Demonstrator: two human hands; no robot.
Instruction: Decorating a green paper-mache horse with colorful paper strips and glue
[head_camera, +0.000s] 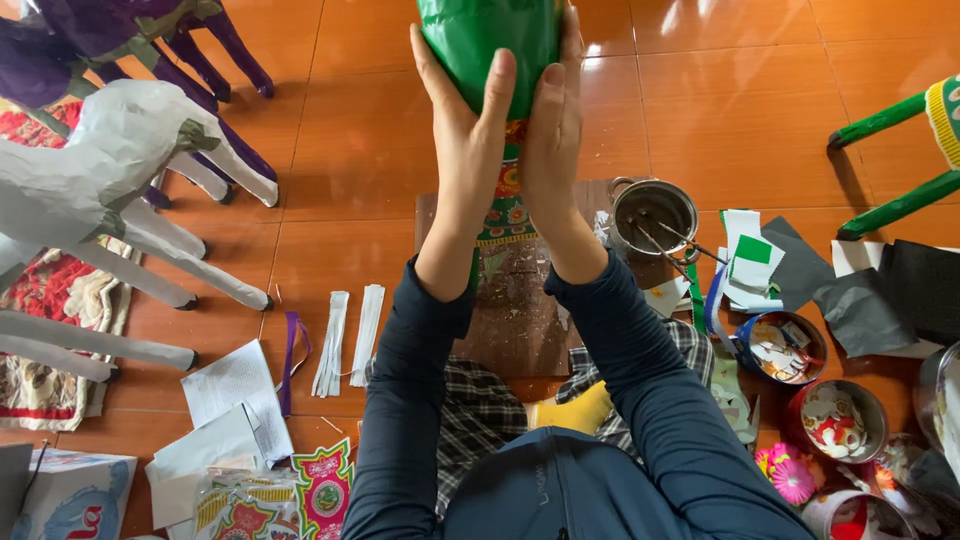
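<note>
A green paper-covered body (488, 40) is raised up at the top middle, with a strip of patterned red and green trim (508, 205) hanging down below it. My left hand (462, 120) presses flat against its left side, thumb on the front. My right hand (555, 125) presses its right side, thumb up beside the other thumb. Both dark blue sleeves reach up from the bottom. Beneath the hands lies a brown wooden work board (520, 320) on the orange tiled floor.
White and purple paper horse figures (110, 150) stand at left. A metal pot with sticks (655, 215) sits right of the board. Round tins of paper cut-outs (785, 345), grey and black sheets (870, 300), white paper strips (348, 335) and a green-legged figure (900, 160) lie around.
</note>
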